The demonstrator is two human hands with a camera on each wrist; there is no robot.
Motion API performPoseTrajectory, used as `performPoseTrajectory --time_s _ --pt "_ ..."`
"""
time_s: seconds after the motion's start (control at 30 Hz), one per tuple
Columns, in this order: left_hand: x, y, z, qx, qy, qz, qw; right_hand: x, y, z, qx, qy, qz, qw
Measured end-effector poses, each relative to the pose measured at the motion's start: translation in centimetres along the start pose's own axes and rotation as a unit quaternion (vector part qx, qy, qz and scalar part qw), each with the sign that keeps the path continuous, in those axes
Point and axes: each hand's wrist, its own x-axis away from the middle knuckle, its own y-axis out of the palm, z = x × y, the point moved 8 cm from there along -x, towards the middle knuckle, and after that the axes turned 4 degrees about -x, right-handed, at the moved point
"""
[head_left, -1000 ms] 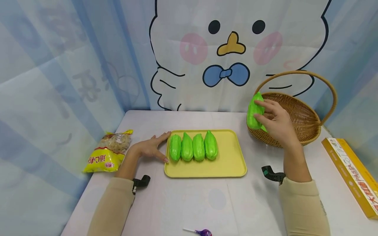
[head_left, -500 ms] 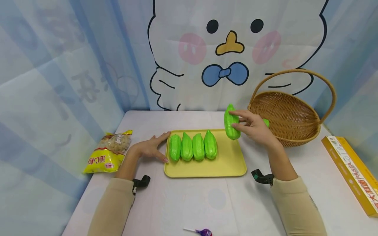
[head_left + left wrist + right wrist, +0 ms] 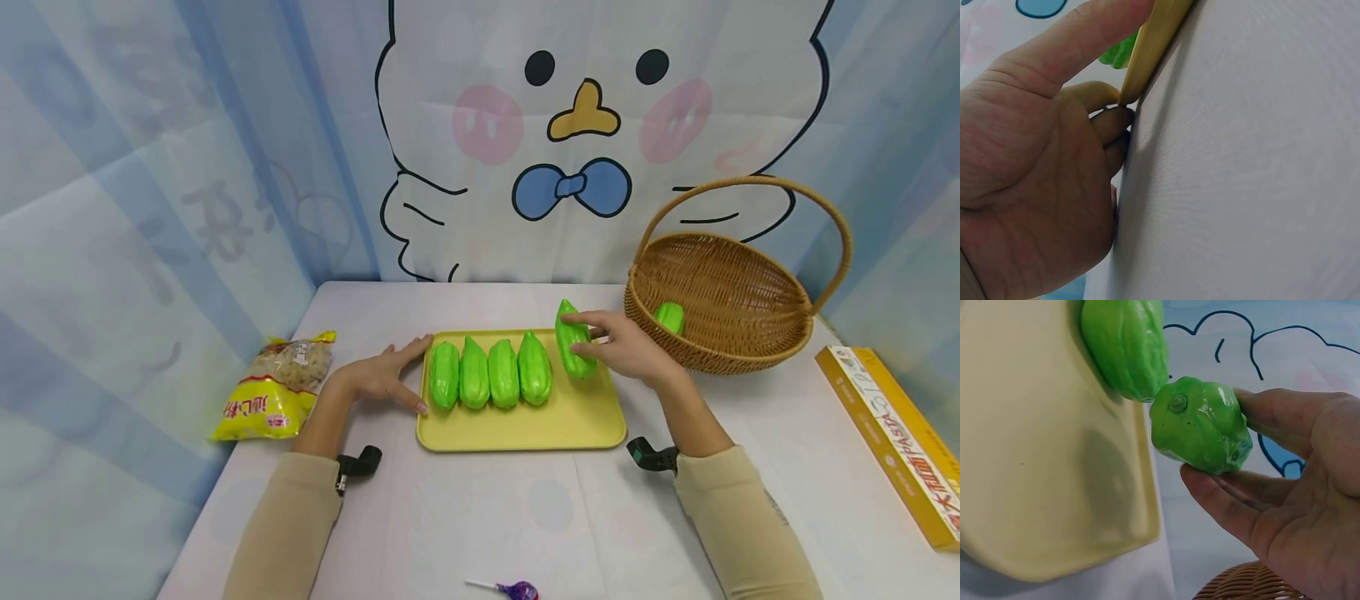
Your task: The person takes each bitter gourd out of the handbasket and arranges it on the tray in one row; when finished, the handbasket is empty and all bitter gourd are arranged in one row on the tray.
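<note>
In the head view my right hand (image 3: 630,346) pinches a bright green ribbed gourd (image 3: 573,340), much like a bitter melon, between thumb and fingertips. It is held over the right part of the yellow tray (image 3: 585,425). The right wrist view shows the gourd's blunt stem end (image 3: 1200,425), with a shadow on the tray. Several similar gourds (image 3: 475,375) lie side by side, lengthwise, on the tray's left half. My left hand (image 3: 378,375) rests at the tray's left edge, fingers and thumb spread along the rim (image 3: 1154,53).
A wicker basket (image 3: 727,300) with a tall handle stands tilted at the back right, another green gourd (image 3: 670,317) inside. A yellow snack bag (image 3: 276,387) lies left, a long yellow box (image 3: 900,442) right, and a lollipop (image 3: 519,591) at the front.
My right hand has carried the green gourd left from the basket to over the tray and lowered it. The gourd inside the basket now shows. My left hand has stayed put.
</note>
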Motion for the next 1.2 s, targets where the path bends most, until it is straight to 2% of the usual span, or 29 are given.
performPoseTrajectory --time_s 0.27,0.83,1.2 --pt "0.0 0.0 0.0 0.004 0.0 -0.001 1.0 -0.3 0.8 1.1 0.016 0.021 -0.02 0.9995" --pt "0.0 -0.1 0.3 0.004 -0.001 -0.003 1.0 -0.5 2.2 1.5 0.025 0.021 -0.058 0.9978" --pt "0.0 0.0 0.2 0.002 -0.001 -0.004 1.0 -0.6 2.6 1.6 0.047 0.019 -0.062 0.9968"
